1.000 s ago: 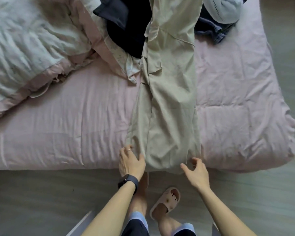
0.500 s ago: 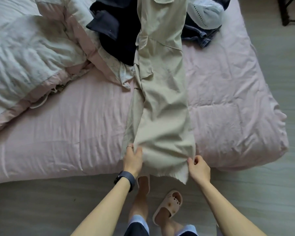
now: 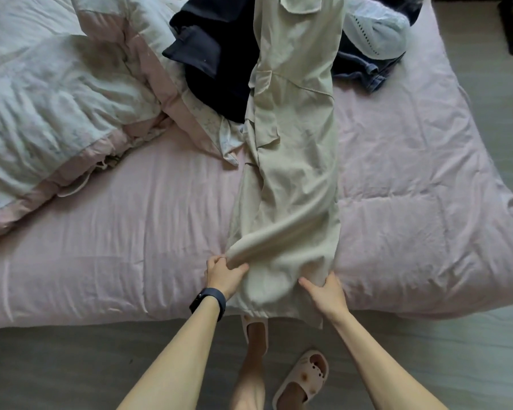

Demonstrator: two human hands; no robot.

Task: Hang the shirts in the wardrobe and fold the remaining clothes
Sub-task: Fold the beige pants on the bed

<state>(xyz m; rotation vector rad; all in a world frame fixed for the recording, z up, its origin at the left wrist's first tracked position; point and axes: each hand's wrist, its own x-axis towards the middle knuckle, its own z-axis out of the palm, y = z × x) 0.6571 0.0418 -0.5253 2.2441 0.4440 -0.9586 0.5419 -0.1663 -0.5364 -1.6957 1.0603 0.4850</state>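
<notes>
My left hand is curled round the left edge of the beige trousers, pinching a bunched roll of cloth raised just off the bed beside its near edge. My right hand lies spread, thumb wide, on the right side of the same hem. I cannot tell whether any fingertip is hooked under the cloth.

The trousers run lengthwise across the bed. The hem hangs a little over the near edge, and the upper end lies toward the far side on top of a dark garment, just beside a pale knit piece and some denim. A rumpled duvet fills the bed's left part.

The main risk I see is a crooked fold. Only one side is lifted, and the roll already slants across the legs, so carrying it toward the far side with one hand leading would leave the hems uneven. The overhanging hem could also slip off the near edge if my flat hand eases up. Because the upper end sits on the heap, any fold laid there would sit lumpy, and a tug could drag the dark garment along.
</notes>
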